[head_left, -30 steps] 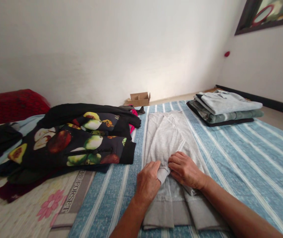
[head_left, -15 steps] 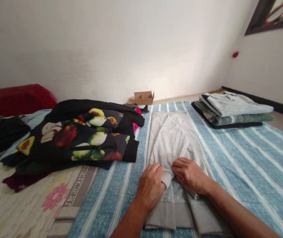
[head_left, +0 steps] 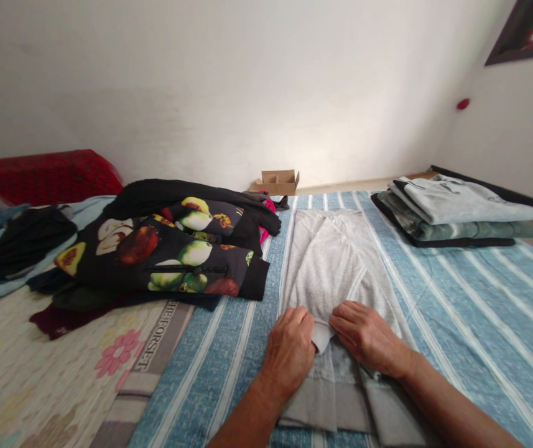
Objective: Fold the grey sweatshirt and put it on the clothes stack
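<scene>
Blue-and-white striped cloth sheet (head_left: 476, 311) underlies the work. On it, directly ahead of the person, lies a long, flat, light-grey fabric garment (head_left: 322, 267), its long axis running away from the body, with a darker grey ribbed hem band (head_left: 313, 401) at the near end. Left of it, a short strip of sheet between: a black fabric garment printed with coloured fruit (head_left: 185, 267). Right and farther off, well apart: a folded stack of grey, green and black clothes (head_left: 462, 208). Both hands are on the near half of the grey garment, apart from each other, so its greater length lies beyond them. Left hand (head_left: 289, 342) is at the garment's left edge, fingers closed on cloth; right hand (head_left: 366, 333) is right of the midline, fingers likewise curled onto cloth; fingertips hidden on both. Between them shows a short, light-grey ribbed cuff (head_left: 324, 336), slanting, on top and beyond the hem; neither hand is clearly nearer, both touch it or its border.
</scene>
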The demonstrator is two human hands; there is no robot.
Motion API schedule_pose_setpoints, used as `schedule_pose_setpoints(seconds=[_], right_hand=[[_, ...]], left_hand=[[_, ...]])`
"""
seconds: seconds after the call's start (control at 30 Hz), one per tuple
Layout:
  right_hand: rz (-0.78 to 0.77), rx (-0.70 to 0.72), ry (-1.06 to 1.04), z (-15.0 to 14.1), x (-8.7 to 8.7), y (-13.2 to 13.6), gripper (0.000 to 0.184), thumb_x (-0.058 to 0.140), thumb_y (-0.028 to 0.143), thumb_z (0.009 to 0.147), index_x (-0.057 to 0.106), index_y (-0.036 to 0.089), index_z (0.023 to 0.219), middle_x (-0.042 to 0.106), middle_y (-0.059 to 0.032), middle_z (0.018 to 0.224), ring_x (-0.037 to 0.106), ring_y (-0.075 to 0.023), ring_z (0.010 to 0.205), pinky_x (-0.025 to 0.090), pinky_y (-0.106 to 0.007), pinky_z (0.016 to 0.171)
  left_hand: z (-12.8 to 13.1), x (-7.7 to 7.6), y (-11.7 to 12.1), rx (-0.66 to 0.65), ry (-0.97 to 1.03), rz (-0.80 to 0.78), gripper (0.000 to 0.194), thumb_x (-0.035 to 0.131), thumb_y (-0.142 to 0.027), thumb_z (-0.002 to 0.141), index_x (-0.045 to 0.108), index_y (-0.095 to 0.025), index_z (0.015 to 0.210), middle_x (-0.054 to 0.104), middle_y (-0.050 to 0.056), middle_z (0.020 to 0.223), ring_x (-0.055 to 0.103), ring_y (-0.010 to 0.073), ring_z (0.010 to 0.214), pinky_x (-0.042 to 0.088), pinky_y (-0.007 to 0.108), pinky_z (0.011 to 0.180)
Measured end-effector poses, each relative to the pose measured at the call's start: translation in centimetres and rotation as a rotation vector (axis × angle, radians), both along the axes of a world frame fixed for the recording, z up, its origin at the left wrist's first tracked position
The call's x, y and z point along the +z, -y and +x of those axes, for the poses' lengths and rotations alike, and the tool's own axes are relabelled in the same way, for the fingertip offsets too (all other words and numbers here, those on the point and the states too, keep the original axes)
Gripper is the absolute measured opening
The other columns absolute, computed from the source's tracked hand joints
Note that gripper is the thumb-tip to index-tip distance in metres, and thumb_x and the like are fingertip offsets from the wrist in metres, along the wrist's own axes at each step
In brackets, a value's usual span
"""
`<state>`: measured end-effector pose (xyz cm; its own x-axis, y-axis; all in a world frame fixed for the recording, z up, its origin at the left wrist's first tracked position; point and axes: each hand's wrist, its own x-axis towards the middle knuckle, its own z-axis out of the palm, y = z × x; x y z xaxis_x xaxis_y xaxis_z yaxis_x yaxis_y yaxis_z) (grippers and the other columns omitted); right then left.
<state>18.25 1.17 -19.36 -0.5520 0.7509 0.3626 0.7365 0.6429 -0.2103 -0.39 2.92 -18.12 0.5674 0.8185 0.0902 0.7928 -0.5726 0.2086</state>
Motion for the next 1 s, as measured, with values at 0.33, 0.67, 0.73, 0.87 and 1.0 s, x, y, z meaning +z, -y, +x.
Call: schedule_pose_setpoints(seconds=[0.33,0.67,0.73,0.87,1.0], right_hand=[[-0.093,-0.024,0.054,0.1,0.2,-0.2,0.025,0.04,0.011,0.091,0.055,0.017,0.073,0.054,-0.0033,0.077,0.045,-0.0163,0.072,0.031,-0.029,0.066],[-0.158,-0.05,0.08,0.2,0.3,-0.3,0.021,0.046,0.008,0.087,0.055,0.018,0.071,0.055,-0.0023,0.077,0.047,-0.0159,0.073,0.032,-0.028,0.066],[-0.157,-0.046,0.081,0.2,0.3,-0.2,0.02,0.046,0.007,0.086,0.056,0.018,0.072,0.055,-0.0028,0.078,0.047,-0.0164,0.074,0.032,-0.029,0.066],[-0.142,-0.036,0.044,0.2,0.3,0.0,0.018,0.043,0.009,0.088,0.059,0.017,0.087,0.056,-0.0038,0.08,0.048,-0.0169,0.075,0.033,-0.029,0.067],[-0.127,-0.007,0.031,0.3,0.5,0.1,0.019,0.046,0.014,0.089,0.058,0.018,0.102,0.057,-0.0042,0.082,0.05,-0.0172,0.077,0.033,-0.028,0.067]], left_hand=[[-0.5,-0.2,-0.2,0.045,-0.013,0.085,0.022,0.042,-0.002,0.084,0.058,-0.017,0.083,0.06,0.006,0.092,0.052,0.0222,0.091,0.044,0.033,0.082],[-0.8,-0.2,-0.3,0.041,-0.053,0.118,0.021,0.044,-0.006,0.086,0.059,-0.018,0.077,0.061,0.004,0.085,0.052,0.0215,0.084,0.043,0.033,0.074],[-0.9,-0.1,-0.4,0.035,-0.045,0.092,0.019,0.045,-0.006,0.086,0.059,-0.018,0.078,0.061,0.004,0.087,0.053,0.0212,0.086,0.044,0.032,0.077],[-1.3,-0.1,-0.6,0.036,-0.002,0.051,0.025,0.045,0.001,0.08,0.06,-0.017,0.086,0.062,0.005,0.098,0.052,0.0221,0.097,0.043,0.033,0.085],[-1.6,0.0,-0.6,0.046,0.032,0.024,0.027,0.044,0.001,0.08,0.061,-0.018,0.088,0.063,0.006,0.1,0.052,0.0222,0.099,0.043,0.034,0.087]])
